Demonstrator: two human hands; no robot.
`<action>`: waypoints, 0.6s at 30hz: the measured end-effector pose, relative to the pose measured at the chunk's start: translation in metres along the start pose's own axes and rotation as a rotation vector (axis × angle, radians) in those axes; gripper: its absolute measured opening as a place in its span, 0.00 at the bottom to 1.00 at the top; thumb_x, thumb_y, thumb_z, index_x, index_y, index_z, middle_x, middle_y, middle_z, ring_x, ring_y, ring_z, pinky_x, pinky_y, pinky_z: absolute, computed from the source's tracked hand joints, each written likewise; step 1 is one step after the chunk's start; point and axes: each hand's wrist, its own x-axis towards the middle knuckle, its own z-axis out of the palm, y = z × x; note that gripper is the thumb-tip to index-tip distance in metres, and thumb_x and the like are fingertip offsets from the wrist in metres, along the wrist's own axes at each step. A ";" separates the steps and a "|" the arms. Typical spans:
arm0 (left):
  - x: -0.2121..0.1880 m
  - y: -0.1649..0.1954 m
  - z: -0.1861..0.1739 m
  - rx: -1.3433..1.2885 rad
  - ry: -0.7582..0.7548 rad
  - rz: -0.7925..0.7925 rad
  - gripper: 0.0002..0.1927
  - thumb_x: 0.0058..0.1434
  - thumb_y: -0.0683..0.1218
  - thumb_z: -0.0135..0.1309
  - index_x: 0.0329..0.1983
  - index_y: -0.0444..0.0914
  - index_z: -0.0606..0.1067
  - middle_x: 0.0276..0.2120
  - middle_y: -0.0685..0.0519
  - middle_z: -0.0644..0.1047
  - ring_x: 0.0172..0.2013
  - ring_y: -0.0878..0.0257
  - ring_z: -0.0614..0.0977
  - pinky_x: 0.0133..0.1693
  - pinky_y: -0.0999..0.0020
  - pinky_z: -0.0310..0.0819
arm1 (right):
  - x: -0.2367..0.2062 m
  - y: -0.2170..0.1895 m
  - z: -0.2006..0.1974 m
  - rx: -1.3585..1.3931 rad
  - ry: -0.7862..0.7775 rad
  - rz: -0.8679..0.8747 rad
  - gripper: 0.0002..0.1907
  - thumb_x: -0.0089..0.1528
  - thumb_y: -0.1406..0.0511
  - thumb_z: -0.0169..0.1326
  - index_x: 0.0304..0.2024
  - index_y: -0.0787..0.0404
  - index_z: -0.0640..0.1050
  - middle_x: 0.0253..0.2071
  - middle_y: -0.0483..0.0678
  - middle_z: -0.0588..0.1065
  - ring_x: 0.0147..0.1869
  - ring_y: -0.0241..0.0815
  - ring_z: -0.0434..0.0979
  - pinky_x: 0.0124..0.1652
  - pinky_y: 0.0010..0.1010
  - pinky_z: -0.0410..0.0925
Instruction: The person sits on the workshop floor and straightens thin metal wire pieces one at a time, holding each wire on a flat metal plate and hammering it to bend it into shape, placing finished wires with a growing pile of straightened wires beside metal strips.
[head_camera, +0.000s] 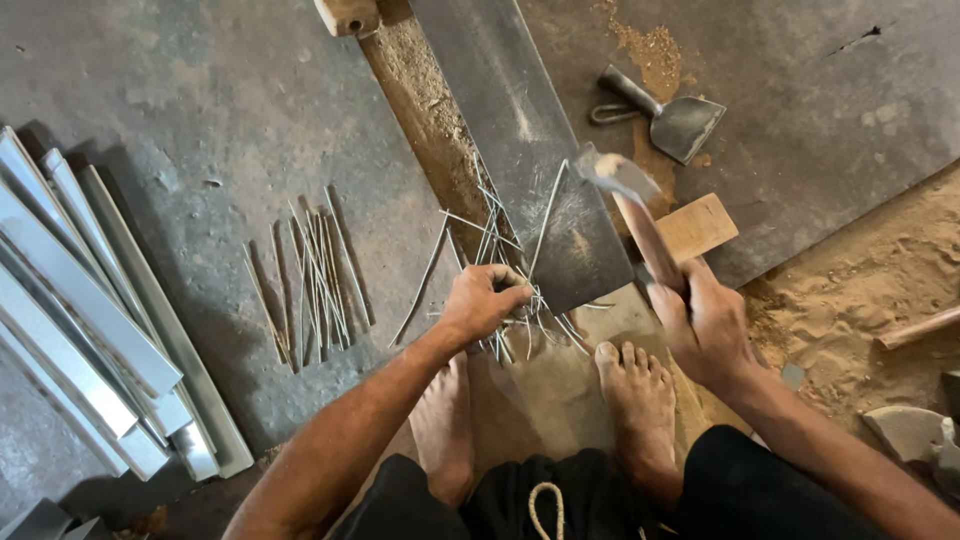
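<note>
My left hand (482, 300) grips a tangle of thin metal wires (500, 250) on the steel plate (520, 120) while my right hand (705, 325) holds a hammer (635, 215) above them.

I see a grey concrete floor (230, 90) with sandy dirt on its right side. On it lie a long steel plate (520, 130), straight wire pieces (315, 280), stacked metal strips (80, 300) — and a small scoop (680, 122), a wooden block (697, 227).

wire bundle (505, 300): thin grey bent metal strands, loosely tangled, splayed over the lower end of a dark steel plate, gripped in the left hand.
hammer (640, 215): wooden handle, grey metal head blurred, raised above the plate, held in the right hand.
</note>
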 end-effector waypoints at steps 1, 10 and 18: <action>0.001 -0.002 0.001 -0.013 0.000 0.000 0.09 0.58 0.46 0.63 0.33 0.35 0.83 0.24 0.55 0.83 0.25 0.71 0.82 0.30 0.73 0.78 | -0.004 0.004 0.001 0.007 0.013 -0.048 0.17 0.68 0.60 0.49 0.43 0.71 0.74 0.27 0.57 0.75 0.29 0.48 0.78 0.31 0.40 0.71; 0.005 -0.009 0.004 -0.104 -0.012 -0.027 0.09 0.58 0.46 0.63 0.33 0.34 0.82 0.24 0.53 0.82 0.25 0.70 0.82 0.29 0.72 0.78 | 0.007 0.023 0.005 -0.114 -0.154 0.181 0.15 0.71 0.58 0.45 0.43 0.65 0.71 0.23 0.50 0.72 0.22 0.41 0.72 0.21 0.37 0.68; 0.004 -0.007 0.003 -0.137 -0.049 -0.095 0.08 0.60 0.44 0.62 0.32 0.33 0.81 0.25 0.53 0.82 0.26 0.69 0.82 0.30 0.72 0.79 | 0.032 0.022 0.006 -0.130 -0.312 0.226 0.15 0.71 0.60 0.49 0.38 0.68 0.72 0.19 0.49 0.70 0.17 0.41 0.68 0.19 0.38 0.64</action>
